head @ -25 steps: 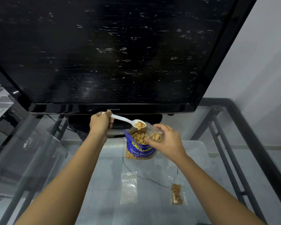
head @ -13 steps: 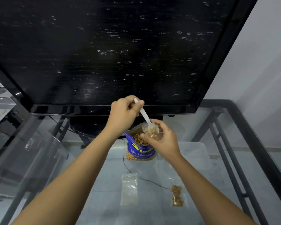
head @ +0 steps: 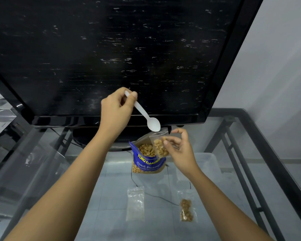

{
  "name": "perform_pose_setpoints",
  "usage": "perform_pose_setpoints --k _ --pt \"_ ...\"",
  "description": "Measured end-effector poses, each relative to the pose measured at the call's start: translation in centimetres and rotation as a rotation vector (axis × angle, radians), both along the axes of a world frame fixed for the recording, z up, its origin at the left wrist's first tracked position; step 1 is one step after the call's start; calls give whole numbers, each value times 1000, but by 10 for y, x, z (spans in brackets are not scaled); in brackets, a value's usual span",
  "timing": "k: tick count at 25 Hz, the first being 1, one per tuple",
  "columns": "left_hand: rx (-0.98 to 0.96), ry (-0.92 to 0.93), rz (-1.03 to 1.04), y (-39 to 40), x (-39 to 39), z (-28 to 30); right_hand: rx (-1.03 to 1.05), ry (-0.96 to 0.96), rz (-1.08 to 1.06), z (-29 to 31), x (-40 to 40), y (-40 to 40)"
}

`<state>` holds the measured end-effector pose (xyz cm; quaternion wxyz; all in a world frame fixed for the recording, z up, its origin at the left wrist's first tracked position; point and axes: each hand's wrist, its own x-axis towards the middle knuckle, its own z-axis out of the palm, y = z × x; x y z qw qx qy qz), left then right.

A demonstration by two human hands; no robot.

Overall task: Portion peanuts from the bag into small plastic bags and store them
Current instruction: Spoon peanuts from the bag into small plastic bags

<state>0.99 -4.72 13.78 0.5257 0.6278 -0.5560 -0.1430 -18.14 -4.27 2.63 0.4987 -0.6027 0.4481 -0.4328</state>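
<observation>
Now: my left hand (head: 116, 110) pinches the handle end of a white plastic spoon (head: 143, 114), bowl tilted down, tip just above the mouth of a small plastic bag (head: 159, 145). My right hand (head: 179, 148) pinches that bag by thumb and fingertips, other fingers spread loose; it holds some peanuts. Open blue peanut bag (head: 147, 161) stands on the glass table (head: 101, 214), directly behind and below the held one. Nearer me, flat on the glass: an empty clear bag (head: 135, 204) and a filled bag (head: 186, 210), well apart. Black TV (head: 111, 49) behind.
</observation>
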Motion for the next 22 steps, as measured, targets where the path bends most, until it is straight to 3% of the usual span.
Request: perform_pose_setpoints --k 4,8,10,13,16,18,22 --pt "45 110 210 -4 13 -30 -39 12 -55 -5 -13 8" --pt "426 13 50 3 1 -91 -12 34 -65 -12 -23 20" --pt "496 -18 71 8 -5 -112 40 49 -52 -19 -29 28" --pt "467 -37 205 20 -7 -124 125 107 -9 -37 -39 44" --pt "250 68 280 47 -11 -136 213 215 36 -63 -44 64" --pt "192 68 234 70 -12 -154 273 329 90 -83 -46 80" --pt "351 -214 -56 99 -2 -208 295 601 217 -118 -47 102"
